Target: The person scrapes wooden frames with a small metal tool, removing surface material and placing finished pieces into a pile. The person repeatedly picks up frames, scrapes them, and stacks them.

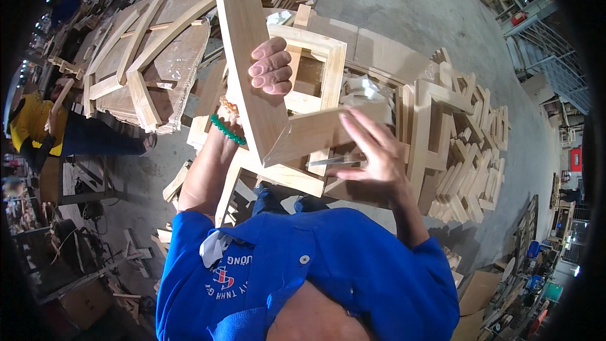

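My left hand is wrapped round the long arm of an L-shaped wooden piece, held up before me. Its shorter arm runs right from the corner. Two fingers of my right hand lie stretched along the end of that shorter arm, the thumb apart below. A thin grey metal blade sticks out leftward from this hand under the board; its handle is hidden in the palm. Beneath the piece lie pale wooden frames, partly covered by it.
Stacked wooden frames stand at the right. On the left, more joined pieces rest on a cardboard-covered surface, and a person in a yellow and dark top is beyond. Concrete floor shows at the far side.
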A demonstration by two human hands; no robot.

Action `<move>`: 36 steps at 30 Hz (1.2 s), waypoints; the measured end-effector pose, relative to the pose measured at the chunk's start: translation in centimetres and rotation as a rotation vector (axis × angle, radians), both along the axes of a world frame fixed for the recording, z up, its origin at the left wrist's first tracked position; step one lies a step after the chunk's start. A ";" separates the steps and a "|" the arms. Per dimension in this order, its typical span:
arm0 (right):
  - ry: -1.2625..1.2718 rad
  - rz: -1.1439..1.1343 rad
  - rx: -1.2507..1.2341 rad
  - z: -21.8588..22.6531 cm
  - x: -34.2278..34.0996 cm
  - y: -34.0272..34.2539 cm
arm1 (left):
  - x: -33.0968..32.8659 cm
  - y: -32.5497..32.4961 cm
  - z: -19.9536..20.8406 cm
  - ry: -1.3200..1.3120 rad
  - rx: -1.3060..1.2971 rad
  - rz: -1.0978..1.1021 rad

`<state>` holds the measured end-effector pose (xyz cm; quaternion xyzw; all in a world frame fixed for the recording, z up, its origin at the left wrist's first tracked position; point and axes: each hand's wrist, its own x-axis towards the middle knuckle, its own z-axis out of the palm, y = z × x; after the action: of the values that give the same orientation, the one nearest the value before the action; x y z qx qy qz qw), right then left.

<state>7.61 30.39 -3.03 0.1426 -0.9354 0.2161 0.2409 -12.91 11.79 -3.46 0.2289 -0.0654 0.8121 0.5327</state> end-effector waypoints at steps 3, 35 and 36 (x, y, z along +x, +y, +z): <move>-0.084 0.084 0.126 0.8 -1.8 -1.5 | 0.5 0.4 -1.0 -0.130 0.148 -0.130; -0.247 -0.441 -0.082 -12.3 -15.0 6.5 | 10.4 -21.5 -15.0 -0.342 -1.067 0.915; -0.247 -0.466 -0.108 -11.9 -14.6 7.3 | 11.0 -21.5 -15.6 -0.357 -1.089 0.909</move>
<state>-7.00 37.66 -14.94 -0.1169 -0.9524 0.2200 0.1754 -1.94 -9.70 -19.10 -0.1997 0.3633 0.8954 0.1625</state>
